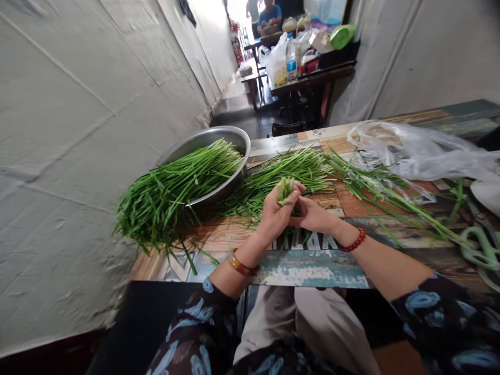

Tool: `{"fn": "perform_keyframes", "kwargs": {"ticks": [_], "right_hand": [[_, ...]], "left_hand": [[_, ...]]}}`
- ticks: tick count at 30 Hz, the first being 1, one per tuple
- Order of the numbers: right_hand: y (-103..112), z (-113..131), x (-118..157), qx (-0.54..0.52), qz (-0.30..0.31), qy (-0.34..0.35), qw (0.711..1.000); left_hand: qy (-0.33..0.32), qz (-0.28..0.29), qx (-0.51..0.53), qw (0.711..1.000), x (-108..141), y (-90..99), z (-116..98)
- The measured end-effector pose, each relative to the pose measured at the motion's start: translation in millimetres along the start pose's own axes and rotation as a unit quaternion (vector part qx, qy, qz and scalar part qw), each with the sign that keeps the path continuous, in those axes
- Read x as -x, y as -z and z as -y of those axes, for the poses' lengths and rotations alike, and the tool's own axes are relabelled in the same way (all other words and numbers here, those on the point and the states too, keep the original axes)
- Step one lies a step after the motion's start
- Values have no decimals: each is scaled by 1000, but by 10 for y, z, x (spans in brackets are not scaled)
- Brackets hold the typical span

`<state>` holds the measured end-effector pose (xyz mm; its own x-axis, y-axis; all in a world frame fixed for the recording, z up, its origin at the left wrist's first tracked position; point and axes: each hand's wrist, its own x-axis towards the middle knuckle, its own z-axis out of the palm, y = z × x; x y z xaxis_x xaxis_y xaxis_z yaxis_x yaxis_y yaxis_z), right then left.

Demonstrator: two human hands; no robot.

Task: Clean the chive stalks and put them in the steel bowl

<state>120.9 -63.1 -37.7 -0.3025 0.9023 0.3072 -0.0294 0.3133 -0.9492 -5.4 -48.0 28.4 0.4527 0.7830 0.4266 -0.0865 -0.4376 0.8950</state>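
Long thin vegetable stalks in the round silver-grey metal basin (236, 179), left: deep green leaves (156, 203), paler whitish-green cut ends (230, 156). Wooden tabletop (219, 234) patchworked in orange-brown, grey and chipped teal. Sleeves black with light-blue paisley-like motifs; beaded bracelet (353, 241) dark red.

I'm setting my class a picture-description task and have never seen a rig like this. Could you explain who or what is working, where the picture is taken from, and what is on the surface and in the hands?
There is no machine: these are a person's bare hands. The single picture comes from a camera worn on their head, looking forward and down. The left hand holds a small green bunch; the right hand meets it from the other side. On the patchwork-patterned table are a metal bowl of long green stalks, more loose stalks, clear plastic bags and green-handled scissors.
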Motion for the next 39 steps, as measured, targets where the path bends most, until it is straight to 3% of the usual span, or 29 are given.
{"fn": "perform_keyframes", "kwargs": {"ticks": [4,6,8,12,17,24,29,31,34,37,39], "right_hand": [[17,-59,16,92,-24,42,995],[48,-63,10,158,-66,68,983],[75,-53,-5,201,-93,84,972],[115,-49,-38,199,-73,66,975],[202,-88,-30,274,-74,34,958],[266,-15,-1,428,-65,-60,900],[260,1,-46,439,-66,-79,892],[268,6,-61,424,-67,-76,900],[273,14,-54,418,-54,-60,905],[263,8,-23,433,-37,-60,899],[256,-6,-8,439,-30,-70,895]], "left_hand": [[30,68,-73,995,-25,33,-30],[52,112,-58,991,-31,20,-12],[66,113,-23,991,-48,-10,-5],[68,-7,105,992,-187,-48,-164],[76,-140,223,962,-468,102,-643],[59,-203,239,948,-512,475,-1017],[17,-235,237,942,-470,746,-1428],[-42,-227,202,952,-427,823,-1657],[-100,-188,50,976,-387,871,-1855],[-130,-157,-122,971,-482,922,-1759],[-151,-136,-281,938,-635,1031,-1595]]}}
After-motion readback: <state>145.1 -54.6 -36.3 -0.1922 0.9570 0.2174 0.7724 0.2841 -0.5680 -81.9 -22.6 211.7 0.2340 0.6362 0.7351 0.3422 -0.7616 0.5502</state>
